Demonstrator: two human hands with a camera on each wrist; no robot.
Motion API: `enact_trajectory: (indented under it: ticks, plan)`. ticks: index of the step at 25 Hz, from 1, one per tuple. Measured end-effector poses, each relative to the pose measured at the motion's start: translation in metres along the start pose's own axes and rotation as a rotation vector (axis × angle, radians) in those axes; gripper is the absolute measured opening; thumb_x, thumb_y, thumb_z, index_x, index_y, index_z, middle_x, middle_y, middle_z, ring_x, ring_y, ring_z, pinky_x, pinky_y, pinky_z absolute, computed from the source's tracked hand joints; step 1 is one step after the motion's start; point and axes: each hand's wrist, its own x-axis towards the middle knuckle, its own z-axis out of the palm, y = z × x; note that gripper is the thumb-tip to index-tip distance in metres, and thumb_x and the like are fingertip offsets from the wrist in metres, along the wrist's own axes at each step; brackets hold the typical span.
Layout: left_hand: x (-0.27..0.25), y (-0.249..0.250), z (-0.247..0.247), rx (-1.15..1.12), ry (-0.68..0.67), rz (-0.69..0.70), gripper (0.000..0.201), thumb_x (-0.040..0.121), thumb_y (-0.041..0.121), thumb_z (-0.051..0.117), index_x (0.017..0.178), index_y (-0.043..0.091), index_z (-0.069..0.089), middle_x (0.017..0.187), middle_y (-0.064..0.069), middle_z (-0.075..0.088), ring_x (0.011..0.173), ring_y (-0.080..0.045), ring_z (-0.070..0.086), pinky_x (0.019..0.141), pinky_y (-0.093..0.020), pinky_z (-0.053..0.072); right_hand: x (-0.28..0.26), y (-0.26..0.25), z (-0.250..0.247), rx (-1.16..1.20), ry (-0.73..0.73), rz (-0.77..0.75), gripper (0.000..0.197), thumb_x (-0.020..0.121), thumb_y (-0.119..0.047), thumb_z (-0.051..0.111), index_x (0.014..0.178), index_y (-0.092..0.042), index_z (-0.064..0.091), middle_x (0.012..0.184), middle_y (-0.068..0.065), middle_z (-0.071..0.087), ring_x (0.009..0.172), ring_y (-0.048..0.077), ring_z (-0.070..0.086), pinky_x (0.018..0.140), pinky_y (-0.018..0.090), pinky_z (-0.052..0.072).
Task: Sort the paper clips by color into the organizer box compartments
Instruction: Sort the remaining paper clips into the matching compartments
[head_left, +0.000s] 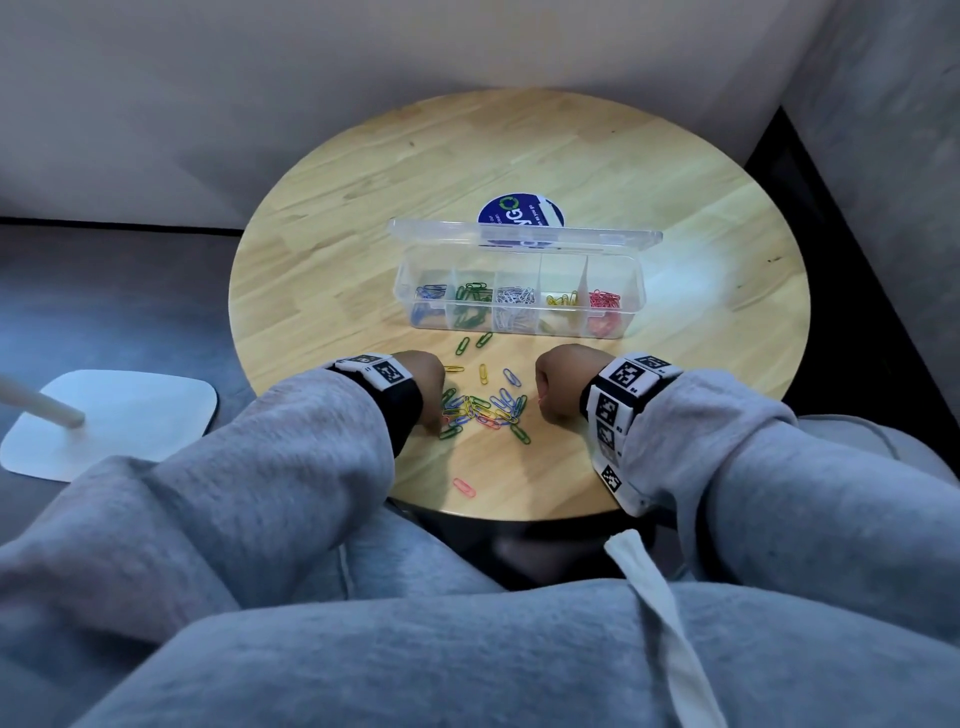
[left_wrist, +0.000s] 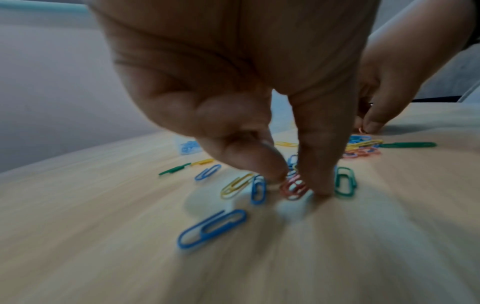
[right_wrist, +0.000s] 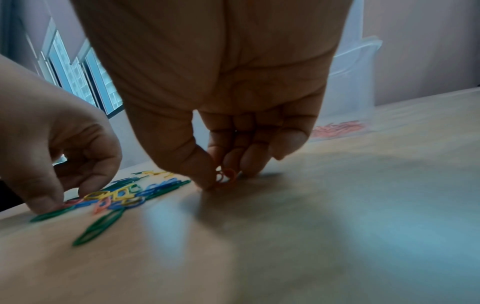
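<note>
A clear organizer box (head_left: 637, 291) stands open mid-table, holding blue, green, white, yellow and red clips in separate compartments. A pile of mixed paper clips (head_left: 488, 408) lies between my hands on the wooden table (head_left: 467, 156). My left hand (head_left: 434, 426) reaches down at the pile's left edge; in the left wrist view its thumb and forefinger (left_wrist: 298, 183) pinch a red clip (left_wrist: 293, 188) against the wood. My right hand (head_left: 545, 410) is at the pile's right side, where its thumb and fingers (right_wrist: 221, 181) pinch a red clip (right_wrist: 228, 174) just above the table.
Two green clips (head_left: 472, 343) lie loose near the box front. A single red clip (head_left: 464, 487) lies close to the near table edge. A blue round sticker (head_left: 519, 210) sits behind the box lid. A white lamp base (head_left: 114, 421) stands on the floor, left.
</note>
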Motion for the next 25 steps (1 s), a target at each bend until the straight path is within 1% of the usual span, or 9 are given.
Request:
enact_trajectory:
  ticks: [4,6,8,12,15,17,20,22,25]
  plan:
    - [0.003,0.0,0.004,-0.041,-0.012,0.024,0.026,0.073,0.021,0.073,0.095,0.008,0.072,0.077,-0.005,0.064,0.069,-0.023,0.058,0.068,-0.027,0.049,-0.004,0.002,-0.001,0.083,-0.021,0.003,0.011,0.085,-0.017,0.051,0.086,-0.01,0.058,0.108,0.01,0.068,0.079,0.02,0.057,0.063,0.023,0.045]
    - [0.002,-0.001,0.005,-0.057,-0.007,0.025,0.025,0.072,0.021,0.072,0.094,0.009,0.072,0.078,-0.006,0.067,0.068,-0.023,0.059,0.069,-0.028,0.051,-0.01,0.002,-0.004,0.366,0.046,0.037,0.015,0.081,-0.011,0.055,0.091,-0.015,0.065,0.09,0.002,0.065,0.079,0.019,0.061,0.062,0.022,0.046]
    - [0.002,-0.003,0.006,-0.077,0.008,0.02,0.025,0.072,0.023,0.071,0.093,0.009,0.072,0.086,-0.008,0.072,0.069,-0.023,0.061,0.072,-0.03,0.054,-0.013,0.002,-0.007,0.685,0.049,0.053,0.015,0.08,-0.006,0.056,0.084,-0.016,0.067,0.071,0.0,0.06,0.064,0.015,0.056,0.058,0.022,0.044]
    - [0.001,-0.005,0.006,-0.094,-0.006,0.034,0.022,0.072,0.025,0.069,0.087,0.01,0.071,0.078,-0.005,0.068,0.068,-0.023,0.059,0.067,-0.028,0.051,-0.015,-0.005,-0.012,1.205,-0.172,0.133,0.018,0.087,0.004,0.046,0.073,-0.002,0.055,0.062,0.012,0.044,0.054,0.022,0.042,0.053,0.028,0.037]
    - [0.0,-0.005,0.005,-0.097,-0.041,0.054,0.01,0.07,0.024,0.067,0.076,0.016,0.066,0.07,-0.003,0.062,0.063,-0.022,0.054,0.062,-0.025,0.043,-0.019,-0.015,-0.013,1.35,-0.292,0.107,0.025,0.088,0.006,0.031,0.072,-0.007,0.044,0.064,0.009,0.039,0.056,0.019,0.038,0.05,0.025,0.031]
    - [-0.003,-0.006,0.005,-0.112,-0.039,0.064,0.01,0.071,0.024,0.066,0.078,0.016,0.067,0.07,-0.002,0.062,0.065,-0.023,0.055,0.062,-0.025,0.043,-0.019,-0.02,-0.012,1.329,-0.298,0.068,0.023,0.088,0.004,0.035,0.072,-0.008,0.046,0.066,0.01,0.044,0.056,0.02,0.041,0.049,0.025,0.035]
    - [-0.008,-0.011,0.0,-0.237,-0.007,0.08,0.012,0.074,0.023,0.068,0.066,0.017,0.061,0.062,0.001,0.059,0.062,-0.019,0.054,0.061,-0.023,0.044,-0.019,-0.027,-0.011,0.822,-0.154,-0.012,0.017,0.083,-0.011,0.061,0.069,-0.016,0.053,0.07,0.006,0.059,0.061,0.018,0.052,0.052,0.024,0.042]
    - [-0.011,-0.019,-0.008,-0.459,-0.025,0.104,0.02,0.075,0.018,0.071,0.059,0.018,0.058,0.059,0.001,0.056,0.054,-0.014,0.049,0.057,-0.021,0.044,-0.023,-0.035,-0.01,0.451,-0.039,-0.069,0.013,0.078,-0.018,0.067,0.072,-0.02,0.055,0.081,0.003,0.068,0.074,0.019,0.06,0.06,0.025,0.046]
    - [-0.019,-0.03,-0.019,-0.836,-0.005,0.141,0.026,0.077,0.003,0.071,0.06,0.013,0.054,0.056,-0.001,0.057,0.048,-0.01,0.051,0.052,-0.016,0.049,-0.026,-0.047,-0.007,0.229,-0.007,-0.142,0.009,0.082,-0.019,0.065,0.079,-0.018,0.056,0.085,0.003,0.062,0.079,0.021,0.056,0.064,0.025,0.04]
